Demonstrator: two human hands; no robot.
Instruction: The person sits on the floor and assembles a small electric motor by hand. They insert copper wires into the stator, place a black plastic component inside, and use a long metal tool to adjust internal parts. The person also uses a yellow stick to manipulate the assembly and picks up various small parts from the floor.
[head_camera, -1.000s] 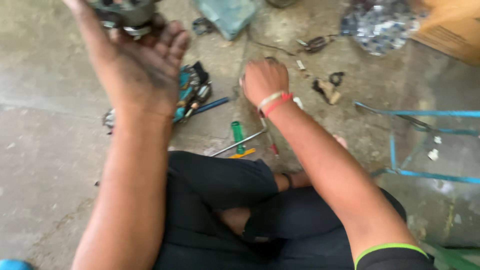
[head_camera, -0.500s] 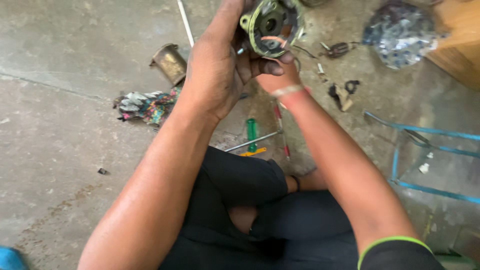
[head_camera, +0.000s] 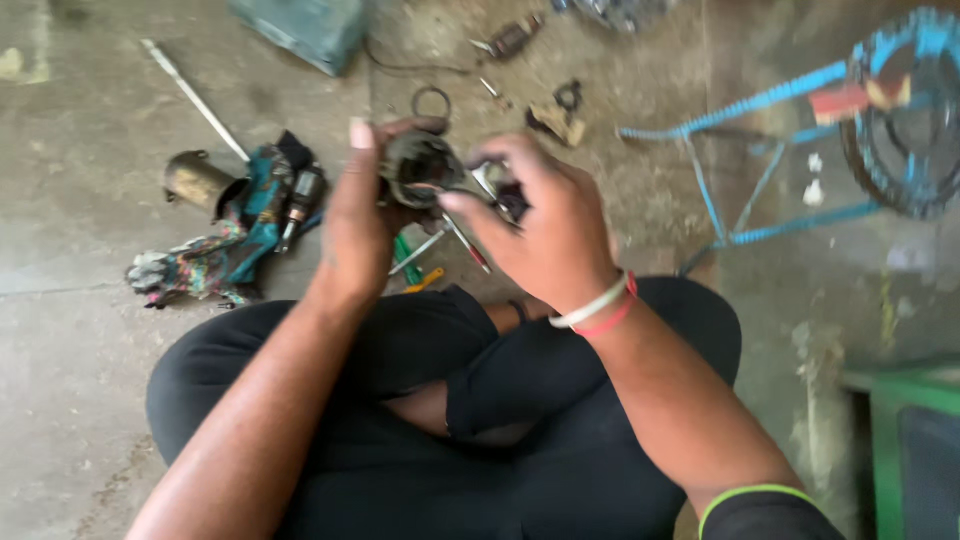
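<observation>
Above the crossed legs, over the rough concrete floor (head_camera: 80, 400), the left hand (head_camera: 355, 225) is gripping a round, grimy metal motor part (head_camera: 418, 168), while the right hand (head_camera: 545, 225) is pinching at its face. Left of them, a teal power-tool housing (head_camera: 262, 205) is lying beside a dull metal cylinder (head_camera: 195, 180) and a thin rod (head_camera: 195, 98).

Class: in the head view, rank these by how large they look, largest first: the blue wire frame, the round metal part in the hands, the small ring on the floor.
1. blue wire frame
2. round metal part, enlarged by nearness to the camera
3. small ring
</observation>
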